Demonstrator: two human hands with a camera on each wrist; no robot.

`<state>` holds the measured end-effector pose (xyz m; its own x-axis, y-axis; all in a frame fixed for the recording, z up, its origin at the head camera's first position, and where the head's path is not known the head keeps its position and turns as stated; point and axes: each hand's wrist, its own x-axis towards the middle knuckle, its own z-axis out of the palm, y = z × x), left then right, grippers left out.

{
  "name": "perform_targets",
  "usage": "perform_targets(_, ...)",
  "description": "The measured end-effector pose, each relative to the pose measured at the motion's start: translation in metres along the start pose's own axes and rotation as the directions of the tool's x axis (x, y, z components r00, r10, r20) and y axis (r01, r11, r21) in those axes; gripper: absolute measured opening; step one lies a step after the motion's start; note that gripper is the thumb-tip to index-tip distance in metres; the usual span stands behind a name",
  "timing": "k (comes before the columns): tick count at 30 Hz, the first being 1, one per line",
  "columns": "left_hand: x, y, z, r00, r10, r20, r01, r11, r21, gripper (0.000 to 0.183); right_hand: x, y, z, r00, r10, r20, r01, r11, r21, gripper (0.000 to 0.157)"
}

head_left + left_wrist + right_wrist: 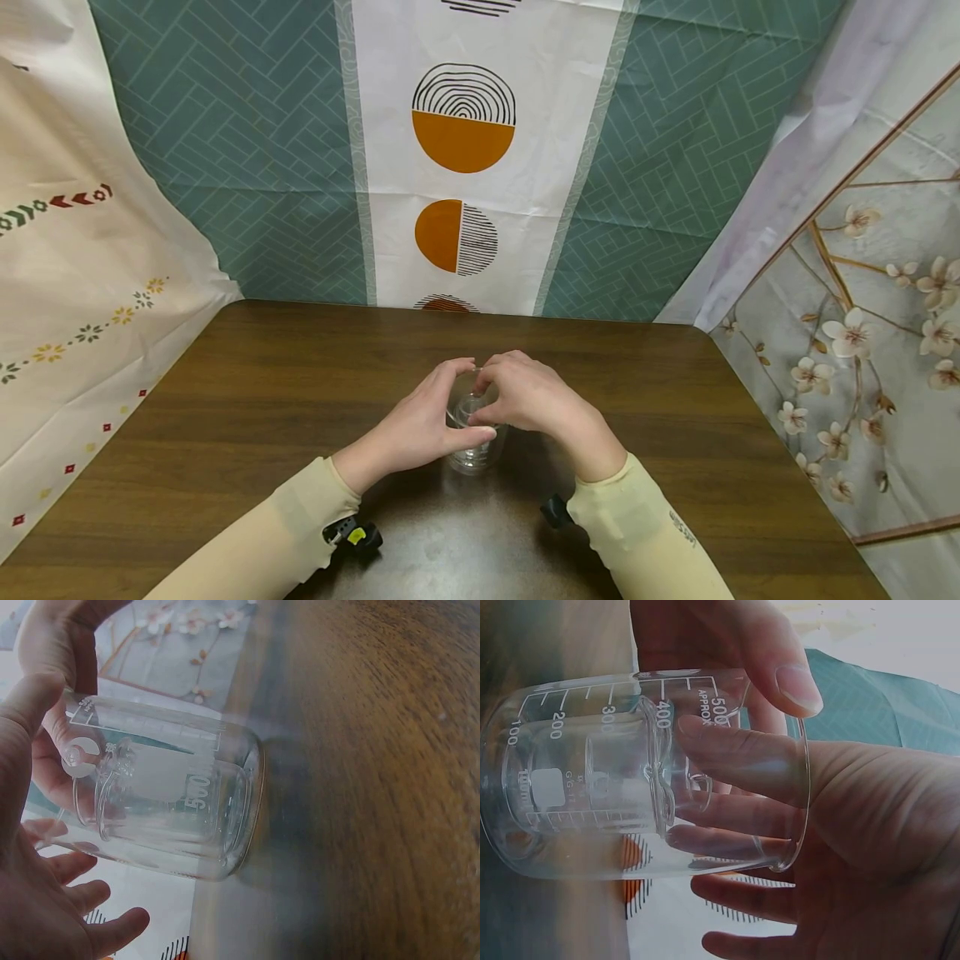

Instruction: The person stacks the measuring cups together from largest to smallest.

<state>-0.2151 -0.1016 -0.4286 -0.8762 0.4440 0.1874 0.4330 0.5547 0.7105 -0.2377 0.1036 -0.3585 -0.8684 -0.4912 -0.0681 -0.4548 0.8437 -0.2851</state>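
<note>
A large clear glass beaker point(472, 461) with white graduation marks stands upright on the table. Nested inside is a smaller beaker point(622, 780), with its lip well below the large one's rim. My left hand point(422, 427) holds the large beaker near its top, thumb on the near side and fingers round the far side. From above, my right hand point(529, 398) reaches into its mouth, thumb and fingers curled. Between those fingertips shows the curved edge of another small glass piece point(702, 796), which they pinch; its lower part is hidden by layered glass.
The dark wooden table point(300, 358) spreads round both hands. Patterned curtain point(465, 250) hangs along the back edge, with printed cloth point(90, 333) at the left and flowered cloth point(847, 400) at the right. Both wrists wear small black devices.
</note>
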Motion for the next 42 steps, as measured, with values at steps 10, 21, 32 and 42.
perform_targets(10,0.0003,-0.0001,0.0003,1.000,0.002,-0.004,-0.002,1.000,0.000,0.098,-0.0003,-0.0007,-0.0010,1.000,0.000,0.004,0.000,1.000,0.001,0.026)
perform_targets(21,0.0009,-0.0004,0.0004,1.000,0.008,-0.007,-0.008,1.000,0.005,0.097,-0.0001,-0.0012,-0.0008,1.000,-0.002,-0.005,0.002,1.000,-0.005,0.025)
perform_targets(32,0.0005,-0.0003,0.0003,1.000,0.005,-0.004,-0.005,1.000,0.000,0.098,0.0005,-0.0010,-0.0001,1.000,-0.007,-0.006,0.007,1.000,-0.009,0.023)
perform_targets(42,0.0000,0.0003,-0.0001,1.000,0.002,-0.002,-0.002,1.000,-0.006,0.099,0.0004,-0.0011,0.0001,1.000,0.003,-0.008,-0.003,1.000,0.001,0.024)
